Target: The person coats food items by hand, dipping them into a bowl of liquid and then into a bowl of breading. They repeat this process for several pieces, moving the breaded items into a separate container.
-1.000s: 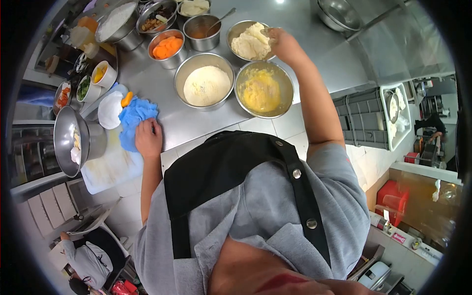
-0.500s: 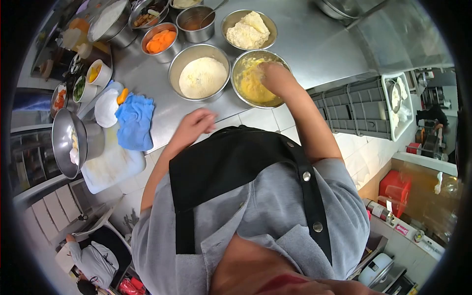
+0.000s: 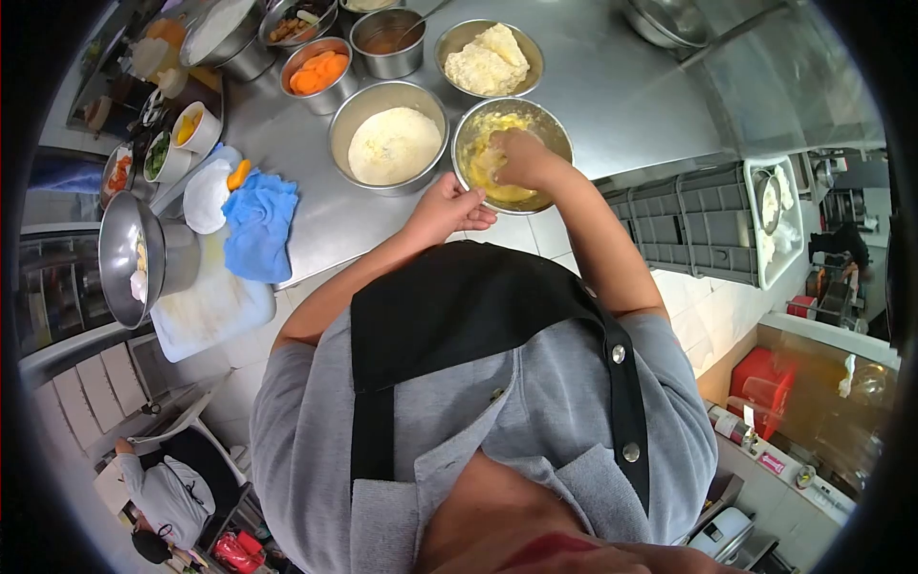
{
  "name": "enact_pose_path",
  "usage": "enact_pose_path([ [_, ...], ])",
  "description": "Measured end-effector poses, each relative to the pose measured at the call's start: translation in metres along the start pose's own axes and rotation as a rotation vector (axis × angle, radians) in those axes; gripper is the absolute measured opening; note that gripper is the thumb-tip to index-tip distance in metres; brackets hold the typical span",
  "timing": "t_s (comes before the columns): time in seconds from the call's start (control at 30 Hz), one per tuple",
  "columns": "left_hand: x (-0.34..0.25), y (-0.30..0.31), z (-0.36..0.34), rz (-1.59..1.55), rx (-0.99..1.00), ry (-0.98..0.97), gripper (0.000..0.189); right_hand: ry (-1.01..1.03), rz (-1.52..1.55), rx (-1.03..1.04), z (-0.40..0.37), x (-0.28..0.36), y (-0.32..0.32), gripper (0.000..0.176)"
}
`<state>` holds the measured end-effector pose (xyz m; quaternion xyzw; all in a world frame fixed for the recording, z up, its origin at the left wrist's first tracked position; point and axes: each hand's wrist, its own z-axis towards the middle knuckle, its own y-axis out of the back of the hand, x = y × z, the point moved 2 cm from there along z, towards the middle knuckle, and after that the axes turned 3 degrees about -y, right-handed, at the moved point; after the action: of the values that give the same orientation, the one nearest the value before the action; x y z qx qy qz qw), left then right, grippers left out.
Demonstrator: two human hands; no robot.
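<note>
My right hand (image 3: 521, 161) reaches into a metal bowl (image 3: 566, 143) of yellow, wet mixture (image 3: 481, 158); its fingertips are hidden in the mixture. At the near left rim of that bowl is my left hand (image 3: 453, 207), fingers loosely apart and thumb by the rim, holding nothing. To the left stands a metal bowl with pale flour (image 3: 394, 145). Behind the mixture bowl, another metal bowl holds a pale, crumbly dough mass (image 3: 488, 61).
Metal pots with orange slices (image 3: 318, 73) and brown sauce (image 3: 390, 40) stand behind. A blue cloth (image 3: 260, 225), white cutting board (image 3: 215, 311) and large tilted bowl (image 3: 122, 258) are at left. Grey crates (image 3: 684, 220) stand right. A person (image 3: 167, 488) sits lower left.
My left hand has moved right and up to the rim of the mixture bowl. My right hand has shifted slightly within the bowl, its fingers lower in the mixture.
</note>
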<state>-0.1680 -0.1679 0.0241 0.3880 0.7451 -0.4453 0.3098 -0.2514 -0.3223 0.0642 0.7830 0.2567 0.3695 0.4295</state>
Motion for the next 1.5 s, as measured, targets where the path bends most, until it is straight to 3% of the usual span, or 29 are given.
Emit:
enact_pose_path([
  [0.17, 0.000, 0.000, 0.003, 0.028, 0.002, -0.032, 0.023, -0.073, 0.205, -0.023, 0.001, 0.000, 0.001, 0.057],
  [0.27, 0.002, 0.003, 0.006, 0.080, -0.022, -0.059, 0.023, 0.019, 0.140, 0.036, 0.003, 0.001, 0.003, 0.054],
  [0.37, 0.001, 0.003, 0.006, 0.091, -0.023, -0.066, 0.023, -0.017, 0.009, 0.126, 0.001, 0.008, 0.007, 0.056],
  [0.47, -0.001, 0.004, 0.004, 0.075, -0.007, -0.099, 0.023, 0.087, -0.051, 0.051, 0.008, -0.003, 0.005, 0.048],
  [0.5, -0.003, 0.005, 0.003, 0.077, -0.021, -0.089, 0.023, 0.152, 0.053, -0.029, 0.007, -0.008, 0.007, 0.047],
  [0.6, -0.006, 0.008, 0.001, 0.071, -0.047, -0.064, 0.022, 0.038, 0.374, 0.008, 0.004, -0.024, 0.016, 0.042],
  [0.7, -0.002, 0.008, 0.006, 0.045, -0.035, -0.064, 0.022, 0.097, 0.739, 0.039, 0.001, -0.035, 0.024, 0.036],
  [1.0, -0.002, 0.013, 0.010, 0.002, 0.034, -0.043, 0.028, -0.011, 1.093, 0.128, -0.023, -0.035, 0.063, 0.041],
  [1.1, -0.008, 0.017, 0.004, 0.067, 0.034, 0.063, 0.032, -0.093, 1.241, 0.201, -0.018, -0.045, 0.053, 0.039],
  [1.2, -0.004, 0.032, -0.007, 0.273, 0.086, 0.007, 0.035, -0.125, 1.285, 0.204, -0.020, -0.044, 0.044, 0.040],
  [1.33, -0.008, 0.064, -0.043, 0.472, 0.093, -0.017, 0.024, -0.139, 1.197, 0.177, -0.024, -0.046, 0.045, 0.040],
  [1.43, -0.004, 0.102, -0.070, 0.405, -0.014, -0.061, 0.022, -0.163, 1.190, 0.137, -0.027, -0.043, 0.048, 0.041],
  [1.5, -0.011, 0.115, -0.084, 0.395, -0.127, -0.040, 0.020, -0.156, 1.023, 0.223, -0.031, -0.031, 0.062, 0.041],
])
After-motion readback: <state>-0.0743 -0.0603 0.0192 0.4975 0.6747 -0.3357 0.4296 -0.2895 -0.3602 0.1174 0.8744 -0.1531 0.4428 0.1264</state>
